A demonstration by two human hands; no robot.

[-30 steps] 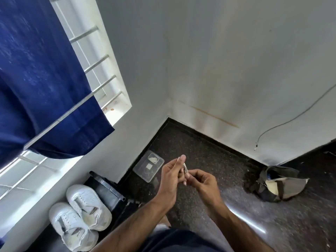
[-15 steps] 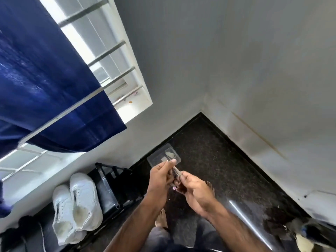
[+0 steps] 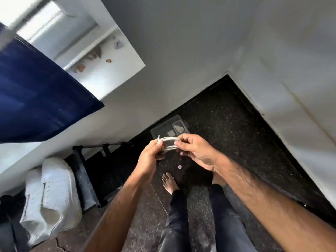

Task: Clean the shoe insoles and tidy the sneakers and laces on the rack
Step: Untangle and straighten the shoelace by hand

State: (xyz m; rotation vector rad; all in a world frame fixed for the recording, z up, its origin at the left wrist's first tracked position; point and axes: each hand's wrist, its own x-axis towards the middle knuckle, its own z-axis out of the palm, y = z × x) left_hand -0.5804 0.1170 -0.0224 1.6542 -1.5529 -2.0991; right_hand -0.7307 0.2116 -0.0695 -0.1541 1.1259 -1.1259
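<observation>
A folded bundle of white shoelace (image 3: 169, 143) is stretched between my two hands above the dark floor. My left hand (image 3: 151, 156) pinches its left end, with a lace tip sticking up past the fingers. My right hand (image 3: 195, 151) grips the right end. A pair of white sneakers (image 3: 51, 199) without laces sits side by side on the black rack (image 3: 85, 180) at the lower left, toes pointing towards me.
A clear plastic tray (image 3: 170, 130) with small pieces inside lies on the floor by the wall, just beyond my hands. A blue curtain (image 3: 36, 99) hangs at the left under the window sill (image 3: 109, 70). My bare feet (image 3: 170, 182) stand below my hands. White walls meet in a corner ahead.
The view has tilted down and turned left. My hands have spread apart, drawing the lace bundle out between them. The bag at the right has left the view.
</observation>
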